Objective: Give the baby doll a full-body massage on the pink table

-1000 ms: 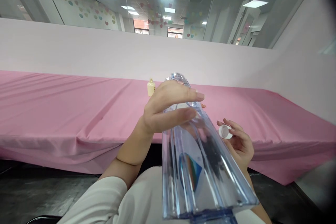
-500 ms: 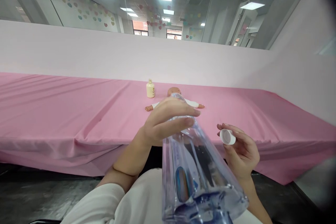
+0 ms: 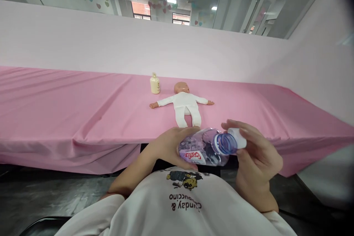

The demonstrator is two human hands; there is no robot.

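Note:
My left hand (image 3: 173, 147) is wrapped round a clear plastic water bottle (image 3: 204, 146) with a red and white label. The bottle is tilted, its blue-tinted open neck pointing right, in front of my shirt. Between the fingers of my right hand (image 3: 257, 155) is a white bottle cap (image 3: 238, 138), right by the mouth of the bottle. Whether the cap touches the neck I cannot tell. Beyond my hands a baby doll (image 3: 186, 103) in a white suit lies on its back, arms spread, on the pink-covered table.
A cream pump bottle (image 3: 155, 84) stands left of the doll's head. The pink cloth (image 3: 69, 110) hangs over the table's front edge. Behind the table is a white wall (image 3: 110, 40) with glass panes above. Part of a black chair (image 3: 45, 225) shows at lower left.
The bottle has come down from being raised with its base towards me; its neck now points right, beside the cap. My right hand has turned the cap to the neck. The doll is uncovered.

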